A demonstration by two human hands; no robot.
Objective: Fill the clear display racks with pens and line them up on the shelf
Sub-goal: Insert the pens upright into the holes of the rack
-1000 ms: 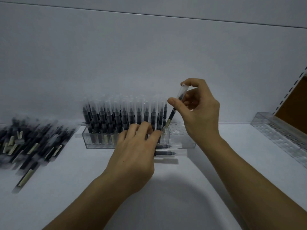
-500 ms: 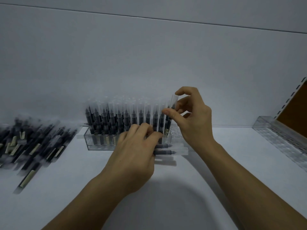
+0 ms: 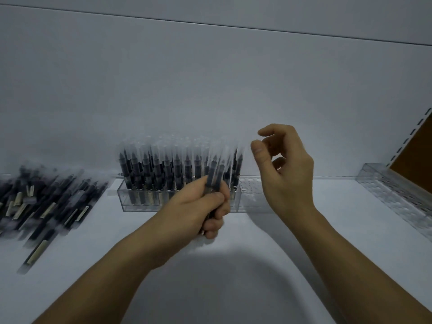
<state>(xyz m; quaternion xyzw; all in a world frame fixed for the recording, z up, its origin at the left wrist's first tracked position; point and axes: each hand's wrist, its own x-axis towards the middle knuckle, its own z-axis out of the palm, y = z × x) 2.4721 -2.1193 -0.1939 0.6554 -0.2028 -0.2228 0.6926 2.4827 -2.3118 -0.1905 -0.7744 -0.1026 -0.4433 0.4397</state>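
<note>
A clear display rack (image 3: 251,195) stands on the white shelf (image 3: 233,265) against the back wall. Dark pens with clear caps (image 3: 163,167) fill most of it upright; a few holes at its right end are bare. My left hand (image 3: 201,206) is in front of the rack, shut on a small bunch of pens (image 3: 214,174) held upright. My right hand (image 3: 285,167) hovers just right of the rack's last pens, fingers apart, holding nothing.
A loose pile of pens (image 3: 42,202) lies on the shelf at the left. A second clear rack (image 3: 402,199), with no pens in it, lies along the right side by a brown panel with a slotted upright (image 3: 411,150).
My right hand set its pen into the rack and let go, then drew back to the right. My left hand lifted the pens from the shelf and turned them upright.
</note>
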